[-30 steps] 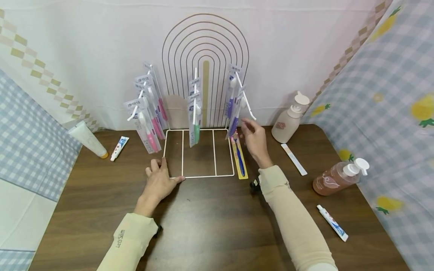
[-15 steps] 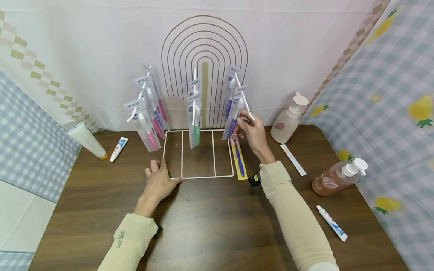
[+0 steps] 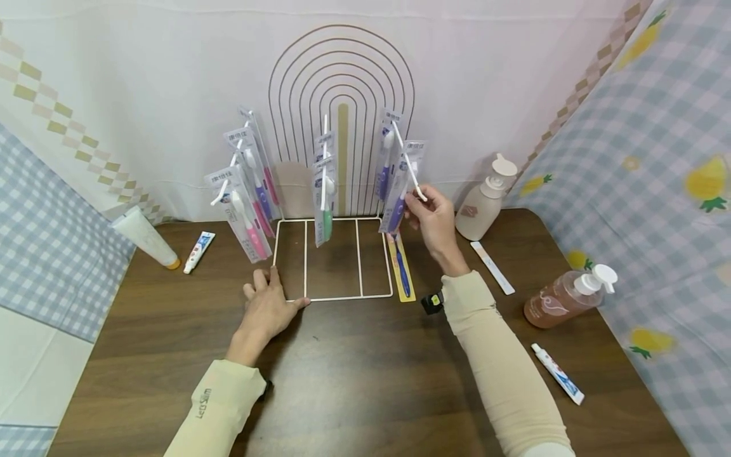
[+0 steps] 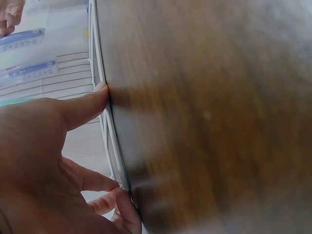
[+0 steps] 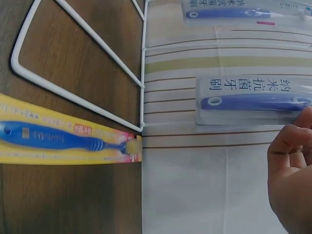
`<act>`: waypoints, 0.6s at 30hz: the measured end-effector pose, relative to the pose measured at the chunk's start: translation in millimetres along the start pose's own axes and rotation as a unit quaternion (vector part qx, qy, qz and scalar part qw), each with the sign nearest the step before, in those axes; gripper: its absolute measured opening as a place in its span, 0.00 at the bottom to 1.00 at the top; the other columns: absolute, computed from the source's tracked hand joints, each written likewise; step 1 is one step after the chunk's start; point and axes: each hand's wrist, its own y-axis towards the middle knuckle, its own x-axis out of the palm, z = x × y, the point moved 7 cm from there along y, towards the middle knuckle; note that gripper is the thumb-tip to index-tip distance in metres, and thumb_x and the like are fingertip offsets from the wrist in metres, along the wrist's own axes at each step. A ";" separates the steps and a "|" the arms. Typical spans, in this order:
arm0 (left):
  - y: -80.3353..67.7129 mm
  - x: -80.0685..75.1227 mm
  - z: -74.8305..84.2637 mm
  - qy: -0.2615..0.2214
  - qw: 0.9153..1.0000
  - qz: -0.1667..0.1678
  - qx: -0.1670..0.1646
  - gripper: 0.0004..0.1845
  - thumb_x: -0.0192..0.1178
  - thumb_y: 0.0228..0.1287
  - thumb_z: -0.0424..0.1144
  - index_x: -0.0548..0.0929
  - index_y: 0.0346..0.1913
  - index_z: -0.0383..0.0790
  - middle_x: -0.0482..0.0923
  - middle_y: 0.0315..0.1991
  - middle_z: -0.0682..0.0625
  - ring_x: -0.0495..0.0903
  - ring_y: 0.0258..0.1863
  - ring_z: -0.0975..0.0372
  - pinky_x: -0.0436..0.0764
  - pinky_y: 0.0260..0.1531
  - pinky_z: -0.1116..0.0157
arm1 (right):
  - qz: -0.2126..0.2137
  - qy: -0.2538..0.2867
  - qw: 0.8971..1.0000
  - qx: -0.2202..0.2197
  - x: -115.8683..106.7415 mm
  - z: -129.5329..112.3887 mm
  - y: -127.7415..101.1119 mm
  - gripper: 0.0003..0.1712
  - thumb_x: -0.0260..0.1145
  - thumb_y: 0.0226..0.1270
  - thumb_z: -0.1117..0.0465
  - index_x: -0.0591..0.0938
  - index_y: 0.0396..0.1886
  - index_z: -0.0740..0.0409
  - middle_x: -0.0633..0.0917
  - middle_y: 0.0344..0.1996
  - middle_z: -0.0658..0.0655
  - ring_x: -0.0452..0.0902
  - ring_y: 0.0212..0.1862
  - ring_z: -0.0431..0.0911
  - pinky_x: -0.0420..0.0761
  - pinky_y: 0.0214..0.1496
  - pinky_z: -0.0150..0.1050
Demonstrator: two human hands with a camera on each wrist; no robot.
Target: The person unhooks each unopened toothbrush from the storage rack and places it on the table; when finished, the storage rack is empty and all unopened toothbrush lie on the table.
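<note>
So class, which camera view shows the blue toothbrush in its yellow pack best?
The right wrist view: the blue toothbrush lies close and sharp on the table. The head view shows it small beside the white wire rack; the left wrist view misses it.

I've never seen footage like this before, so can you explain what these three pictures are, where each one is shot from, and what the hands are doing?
These are a person's two bare hands, filmed by three worn cameras. The wide picture comes from a head camera looking down at a brown table. The other two come from cameras on each wrist, very close up.

The left hand rests on the table, fingers touching the base of a white wire display rack. The right hand pinches a packaged purple toothbrush hanging on the rack's right peg.

On the table lie a blue toothbrush on a yellow card, two small toothpaste tubes, two pump bottles and a white tube.
</note>
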 end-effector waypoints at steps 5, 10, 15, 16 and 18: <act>-0.6 -0.3 0.6 -0.001 1.000 -0.002 -0.005 0.62 0.75 0.74 0.55 0.50 0.89 0.18 0.55 0.73 0.24 0.60 0.56 0.33 0.76 0.51 0.41 | 0.010 0.000 1.000 -0.003 -10.9 0.9 0.6 0.17 0.66 0.82 0.76 0.89 0.36 0.52 0.85 0.22 0.44 0.76 0.24 0.36 0.72 0.24 0.28; -0.2 -0.3 -0.3 -0.001 1.000 -0.007 -0.007 0.62 0.74 0.75 0.55 0.50 0.89 0.18 0.54 0.75 0.22 0.60 0.57 0.32 0.77 0.51 0.40 | 0.019 -0.025 1.000 0.004 -23.4 6.6 -0.8 0.12 0.65 0.81 0.76 0.89 0.39 0.59 0.84 0.22 0.43 0.74 0.23 0.35 0.70 0.24 0.28; -0.7 -0.9 1.6 -0.001 1.000 -0.009 -0.006 0.62 0.74 0.75 0.55 0.49 0.89 0.17 0.53 0.75 0.23 0.60 0.57 0.32 0.77 0.51 0.41 | 0.037 -0.051 0.998 0.021 -39.5 16.4 -5.0 0.10 0.67 0.82 0.73 0.90 0.39 0.60 0.81 0.20 0.45 0.71 0.21 0.36 0.67 0.23 0.28; -0.7 -1.0 1.8 -0.002 1.000 -0.010 -0.007 0.62 0.74 0.75 0.55 0.49 0.89 0.17 0.54 0.75 0.23 0.60 0.56 0.33 0.76 0.50 0.42 | 0.040 -0.059 0.997 0.027 -42.5 19.1 -6.4 0.08 0.67 0.83 0.73 0.90 0.40 0.64 0.80 0.19 0.45 0.70 0.21 0.36 0.67 0.23 0.28; -0.5 -0.8 2.1 -0.001 1.000 -0.010 -0.006 0.62 0.74 0.75 0.55 0.49 0.89 0.17 0.54 0.74 0.23 0.60 0.55 0.33 0.76 0.49 0.43 | 0.043 -0.085 0.994 0.048 -49.0 26.4 -9.5 0.07 0.68 0.84 0.70 0.90 0.46 0.72 0.79 0.20 0.46 0.69 0.21 0.36 0.68 0.24 0.27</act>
